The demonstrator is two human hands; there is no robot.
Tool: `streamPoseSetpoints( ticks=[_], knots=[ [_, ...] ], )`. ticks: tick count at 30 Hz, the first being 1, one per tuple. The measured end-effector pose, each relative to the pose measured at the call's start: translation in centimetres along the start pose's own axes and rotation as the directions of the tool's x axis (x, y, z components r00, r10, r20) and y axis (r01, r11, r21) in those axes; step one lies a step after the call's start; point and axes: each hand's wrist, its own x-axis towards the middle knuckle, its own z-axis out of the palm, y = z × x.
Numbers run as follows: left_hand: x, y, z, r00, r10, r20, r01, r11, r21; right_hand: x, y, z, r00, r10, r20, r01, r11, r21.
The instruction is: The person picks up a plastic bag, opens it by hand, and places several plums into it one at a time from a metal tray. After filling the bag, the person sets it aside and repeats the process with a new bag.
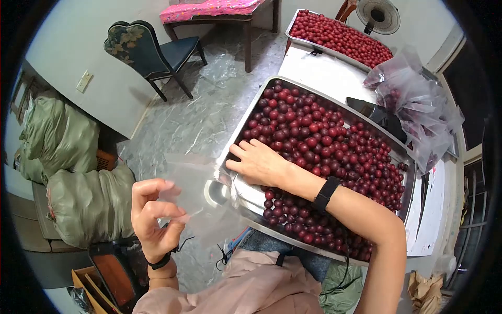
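Note:
My left hand (157, 214) pinches the edge of a clear plastic bag (201, 201) between thumb and fingers. The bag hangs at the left side of a metal tray (314, 249), its mouth toward the fruit. My right hand (259, 163) is inside the tray near its left rim, palm down, with fingers bent and a little apart. Its fingertips are beside the dark red plums (308, 141), and I see no fruit in its grasp. Bare metal shows beneath the hand, and plums lie on both sides of the forearm.
Behind stands a second tray of redder plums (340, 39), with a fan (377, 15) beyond. Filled plastic bags (426, 112) and a black device (374, 115) sit at the right. Green sacks (91, 204) are at the left; a chair (151, 55) stands on the floor.

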Motion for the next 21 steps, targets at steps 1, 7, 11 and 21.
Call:
streamPoseSetpoints(
  ticks=[1,7,11,21],
  knots=[
    [0.0,0.0,0.0,1.0,0.001,-0.002,-0.001,1.0,0.001,0.1,-0.1,-0.1,0.999,-0.01,0.038,0.011,1.0,-0.026],
    [-0.1,-0.3,0.1,1.0,0.004,0.016,-0.004,1.0,-0.01,0.1,-0.9,-0.1,0.997,-0.023,0.074,0.029,0.996,-0.083],
    [-0.2,-0.3,0.2,1.0,0.001,0.019,-0.001,1.0,0.001,0.0,-1.3,0.2,0.997,-0.008,0.071,0.019,0.989,-0.146],
    [0.0,-0.4,0.4,1.0,-0.014,0.021,0.015,1.0,-0.02,-0.1,-1.1,-0.4,0.992,-0.04,0.116,0.059,0.985,-0.165]
  ],
)
